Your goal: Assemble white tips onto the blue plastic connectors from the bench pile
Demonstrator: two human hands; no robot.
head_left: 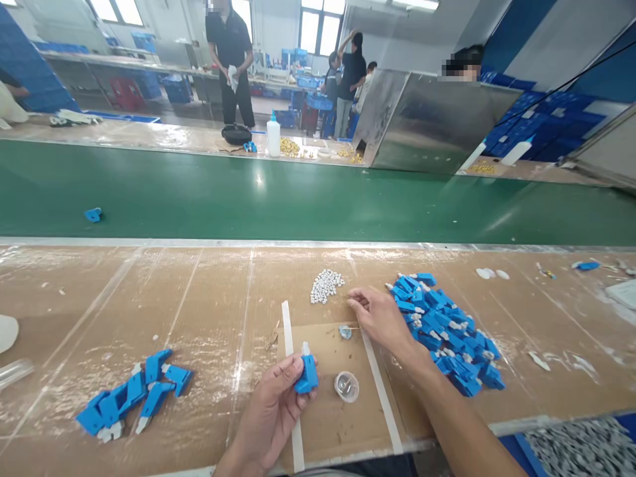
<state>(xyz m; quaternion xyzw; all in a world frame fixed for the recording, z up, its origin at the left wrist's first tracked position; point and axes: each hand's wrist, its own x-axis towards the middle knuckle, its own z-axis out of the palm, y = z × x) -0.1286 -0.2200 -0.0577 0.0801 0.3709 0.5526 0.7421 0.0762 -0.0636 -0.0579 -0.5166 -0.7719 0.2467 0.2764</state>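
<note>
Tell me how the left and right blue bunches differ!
The right bunch is a big, crowded heap; the left bunch has just a few pieces. The right bunch lies beside the right hand; the left bunch lies off by itself. Both have blue pieces with whitish tips.

The brown tabletop [209, 298] carries, at left, a small group of blue parts [134, 392]; toward the middle, a pile of small white pieces [326, 286] and a small round cup [346, 387]; at right, a larger heap of blue parts [447, 331]. White strips [381, 391] flank the cup.
</note>
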